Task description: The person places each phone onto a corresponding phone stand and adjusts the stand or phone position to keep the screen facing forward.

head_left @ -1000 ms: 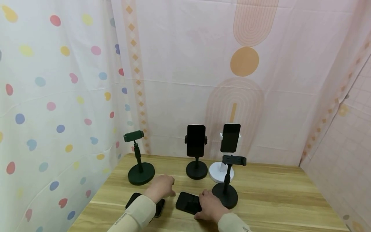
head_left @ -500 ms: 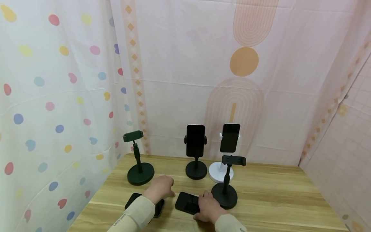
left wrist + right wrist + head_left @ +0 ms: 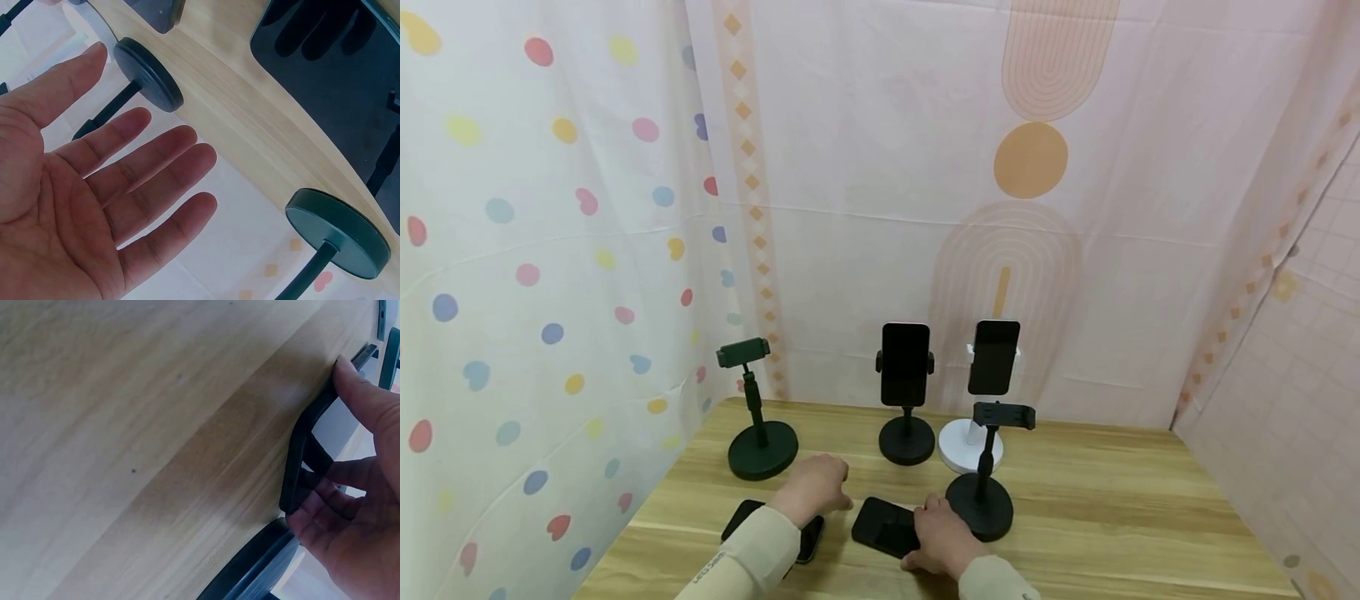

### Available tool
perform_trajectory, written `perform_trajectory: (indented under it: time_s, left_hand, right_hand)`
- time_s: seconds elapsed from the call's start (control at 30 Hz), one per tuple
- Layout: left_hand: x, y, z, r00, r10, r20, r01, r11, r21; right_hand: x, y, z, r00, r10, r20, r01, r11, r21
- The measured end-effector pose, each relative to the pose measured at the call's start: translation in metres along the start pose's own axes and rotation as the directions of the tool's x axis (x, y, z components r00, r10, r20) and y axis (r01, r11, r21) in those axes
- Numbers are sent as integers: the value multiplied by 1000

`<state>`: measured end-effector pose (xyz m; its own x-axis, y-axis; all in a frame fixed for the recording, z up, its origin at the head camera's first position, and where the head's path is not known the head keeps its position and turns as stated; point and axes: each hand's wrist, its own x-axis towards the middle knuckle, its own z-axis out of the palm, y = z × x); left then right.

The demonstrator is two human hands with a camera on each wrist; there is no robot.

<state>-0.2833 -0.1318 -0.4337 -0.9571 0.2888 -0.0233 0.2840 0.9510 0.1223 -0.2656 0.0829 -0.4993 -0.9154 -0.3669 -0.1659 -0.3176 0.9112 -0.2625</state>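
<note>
My left hand (image 3: 812,489) hovers with relaxed fingers above a dark smartphone (image 3: 811,540) lying on the table. In the left wrist view the palm and spread fingers hold nothing, and that smartphone (image 3: 325,94) reflects fingers in its screen. My right hand (image 3: 946,537) pinches the right end of a second smartphone (image 3: 880,527), which lies face up. The right wrist view has the thumb on one edge of this smartphone (image 3: 291,481) and the fingertips at its corner. Just beyond the right hand stands a black phone stand (image 3: 981,504) with a bare clamp.
A green phone stand (image 3: 763,450) with a bare clamp is at the back left. Behind the hands, a black stand (image 3: 907,442) and a white stand (image 3: 958,446) each hold an upright phone. Patterned curtains (image 3: 850,167) border the wooden table (image 3: 1112,508).
My right wrist and sleeve have shifted slightly left. The left hand and both lying smartphones show no visible movement on the table.
</note>
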Motion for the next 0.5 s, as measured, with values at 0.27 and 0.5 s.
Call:
perform_trajectory:
  time_s: [0.27,0.5]
  left_hand:
    - [0,-1,3,1000,5,0,-5,1000,10]
    - [0,0,3,1000,-11,4,11,1000,9]
  right_hand:
    - [1,0,-1,1000,19,3,-19,1000,16]
    - [-1,-2,-3,1000,5,1,-5,1000,0]
